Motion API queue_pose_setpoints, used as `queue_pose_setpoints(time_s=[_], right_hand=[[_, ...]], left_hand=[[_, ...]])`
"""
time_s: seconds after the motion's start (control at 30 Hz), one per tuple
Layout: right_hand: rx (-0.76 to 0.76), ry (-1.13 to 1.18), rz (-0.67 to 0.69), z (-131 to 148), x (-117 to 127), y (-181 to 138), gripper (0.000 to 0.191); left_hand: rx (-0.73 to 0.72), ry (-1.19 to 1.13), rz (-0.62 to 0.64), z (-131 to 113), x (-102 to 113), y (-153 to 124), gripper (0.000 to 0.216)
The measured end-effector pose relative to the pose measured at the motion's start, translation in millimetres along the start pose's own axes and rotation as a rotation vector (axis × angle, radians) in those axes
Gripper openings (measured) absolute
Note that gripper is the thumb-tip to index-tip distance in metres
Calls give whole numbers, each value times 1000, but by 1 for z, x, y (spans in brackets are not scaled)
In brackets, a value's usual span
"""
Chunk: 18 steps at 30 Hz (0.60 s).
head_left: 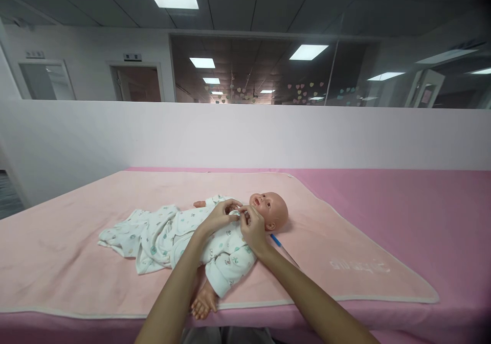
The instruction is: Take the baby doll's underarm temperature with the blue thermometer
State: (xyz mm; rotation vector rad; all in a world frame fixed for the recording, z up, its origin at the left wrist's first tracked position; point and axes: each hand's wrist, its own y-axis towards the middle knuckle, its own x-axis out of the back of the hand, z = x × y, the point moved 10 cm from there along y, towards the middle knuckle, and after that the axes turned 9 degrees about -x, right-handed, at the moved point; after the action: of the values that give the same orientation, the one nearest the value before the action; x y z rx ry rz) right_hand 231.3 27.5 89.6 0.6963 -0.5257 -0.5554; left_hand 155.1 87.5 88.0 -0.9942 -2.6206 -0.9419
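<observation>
A baby doll (pixel 275 208) lies on its back, its bald head to the right. It wears a white printed romper (pixel 159 231) whose leg end lies loose and flat to the left. At the doll's neck, my left hand (pixel 221 215) has its fingers curled at the collar, thumb towards the other hand. My right hand (pixel 252 226) is beside it, just below the doll's chin, thumb and fingers pinched together at the romper's neckline. The two hands' fingertips nearly meet. What exactly sits between them is too small to make out.
A peach blanket (pixel 337 236) with a pale edge covers much of the pink padded table (pixel 414 216). By the doll's head lies a thin stick with a blue end (pixel 276 240), partly hidden by my right forearm. A low white wall (pixel 245 137) stands behind the table.
</observation>
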Motion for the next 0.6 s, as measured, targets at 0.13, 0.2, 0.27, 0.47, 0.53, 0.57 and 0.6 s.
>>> queue_pose_setpoints(time_s=[0.13,0.2,0.27,0.47,0.53,0.57,0.6], right_hand=[[1,3,-8,-1,1,0,17],[-1,1,-13,-1,1,1,16],[-1,1,-15,-1,2,1,16],[-20,-6,-29,-3,2,1,16],[-30,-15,-36,-5,3,2,16],[-30,-18,-39,-5,3,2,17],[-26,-19,-40,-5,3,2,18]], left_hand=[[28,-7,-18,2,1,0,35],[38,-19,-20,3,0,0,35],[38,-20,-24,2,1,0,36],[-6,29,-26,-3,2,1,30],[-13,61,-29,-3,3,1,22],[-8,76,-34,-2,4,0,19],[-1,87,-40,-1,6,0,17]])
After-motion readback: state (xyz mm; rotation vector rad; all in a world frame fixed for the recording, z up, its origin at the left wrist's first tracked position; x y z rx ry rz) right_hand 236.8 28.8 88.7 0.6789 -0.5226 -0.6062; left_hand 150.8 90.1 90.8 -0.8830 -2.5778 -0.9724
